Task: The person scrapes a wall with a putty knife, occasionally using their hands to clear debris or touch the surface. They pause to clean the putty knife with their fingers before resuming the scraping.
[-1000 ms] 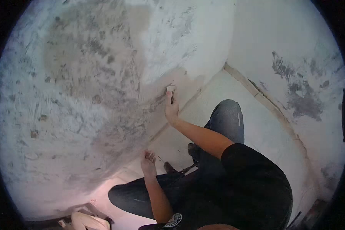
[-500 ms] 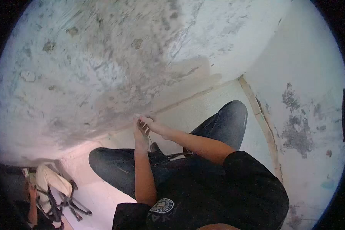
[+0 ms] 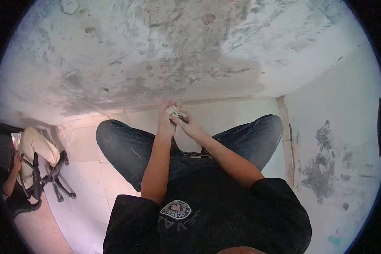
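Both hands are together in front of my crossed legs, near the base of the stained wall. My left hand (image 3: pixel 165 121) is curled around the left side of a small pale, flat piece with dark patches (image 3: pixel 173 111); its kind cannot be made out. From the right, my right hand (image 3: pixel 192 128) grips the same piece, with the thumb pressed toward its lower edge. The fingers hide part of it.
A grey-stained wall (image 3: pixel 156 46) rises close ahead, and another peeling wall (image 3: pixel 338 127) stands to the right. Pale floor tiles (image 3: pixel 86 178) lie around my jeans-clad knees (image 3: pixel 120 142). At left, another person (image 3: pixel 36 146) sits on a wheeled chair (image 3: pixel 59 178).
My view has turned and shifted, so the hands appear higher and farther right. They have opened slightly around the small piece, whose pale, dark-patched face now shows more.
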`<state>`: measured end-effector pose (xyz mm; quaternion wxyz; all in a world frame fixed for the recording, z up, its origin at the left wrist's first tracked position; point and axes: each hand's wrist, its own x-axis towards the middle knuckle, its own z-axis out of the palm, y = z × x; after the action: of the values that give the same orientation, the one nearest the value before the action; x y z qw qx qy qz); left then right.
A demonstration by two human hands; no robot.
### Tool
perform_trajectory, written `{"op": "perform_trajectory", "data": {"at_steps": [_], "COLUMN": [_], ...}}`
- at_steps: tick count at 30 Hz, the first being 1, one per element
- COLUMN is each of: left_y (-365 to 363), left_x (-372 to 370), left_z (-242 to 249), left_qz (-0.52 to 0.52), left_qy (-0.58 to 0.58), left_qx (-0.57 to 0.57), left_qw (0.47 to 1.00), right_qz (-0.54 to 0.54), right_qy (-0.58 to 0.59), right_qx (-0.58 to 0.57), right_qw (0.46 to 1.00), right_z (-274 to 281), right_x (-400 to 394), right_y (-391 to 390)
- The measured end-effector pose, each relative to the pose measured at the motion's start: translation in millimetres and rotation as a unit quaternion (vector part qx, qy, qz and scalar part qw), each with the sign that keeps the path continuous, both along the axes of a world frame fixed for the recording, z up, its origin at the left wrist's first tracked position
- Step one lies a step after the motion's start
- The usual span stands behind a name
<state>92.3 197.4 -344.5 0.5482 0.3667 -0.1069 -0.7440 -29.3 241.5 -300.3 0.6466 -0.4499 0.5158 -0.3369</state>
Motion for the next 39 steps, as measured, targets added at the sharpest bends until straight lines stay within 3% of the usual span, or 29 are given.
{"op": "perform_trajectory", "data": {"at_steps": [2,7,9,13,20,23,26,27,28,31,34,37,39], "left_y": [-2.2,-8.5,-3.9,5.3,-8.1,3.4,-11.9,-11.7,-9.8,-1.8,3.2,9.6,9.0], "left_x": [4.4,8.2,6.1,5.7,16.0,21.3,10.1,8.9,4.0,-1.8,-11.3,-14.9,-13.4], "left_z": [-6.4,-7.1,3.6,34.0,14.5,46.5,21.4,2.2,2.1,14.1,32.7,31.8,28.9], "left_qz": [0.069,0.077,0.042,-0.006,0.020,0.035,0.065,0.045,0.052,0.024,-0.139,-0.070,-0.058], "left_qy": [0.005,-0.015,-0.005,-0.049,-0.036,-0.090,-0.159,-0.212,-0.218,-0.201,-0.198,-0.130,-0.147], "left_qx": [0.002,-0.016,-0.027,-0.001,-0.003,0.010,0.003,0.032,0.035,-0.089,-0.002,-0.038,-0.059], "left_qw": [0.998,0.997,0.999,0.999,0.999,0.995,0.985,0.976,0.974,0.975,0.970,0.988,0.986], "right_qz": [-0.004,-0.003,0.069,0.075,0.031,-0.046,-0.136,-0.099,-0.092,-0.079,-0.079,-0.086,-0.090], "right_qy": [0.020,0.042,-0.079,-0.181,-0.189,-0.058,0.010,0.033,0.027,0.186,0.098,0.089,0.112], "right_qx": [0.003,0.028,0.092,0.115,0.136,0.018,-0.060,-0.129,-0.128,-0.215,-0.282,-0.202,-0.208], "right_qw": [1.000,0.999,0.990,0.974,0.972,0.997,0.989,0.986,0.987,0.955,0.951,0.971,0.967], "right_z": [-18.5,-17.1,-22.5,-12.7,-22.2,-19.1,-36.0,-32.9,-35.2,-27.2,-17.0,-35.2,-35.1], "right_x": [1.0,-2.7,-13.1,-18.2,-9.0,-7.4,-9.9,-11.1,-10.5,-2.4,16.9,12.3,9.7], "right_y": [-1.0,-11.2,-10.7,-12.6,-17.1,-17.1,-14.5,-12.8,-10.9,1.2,17.8,22.0,24.1]}}
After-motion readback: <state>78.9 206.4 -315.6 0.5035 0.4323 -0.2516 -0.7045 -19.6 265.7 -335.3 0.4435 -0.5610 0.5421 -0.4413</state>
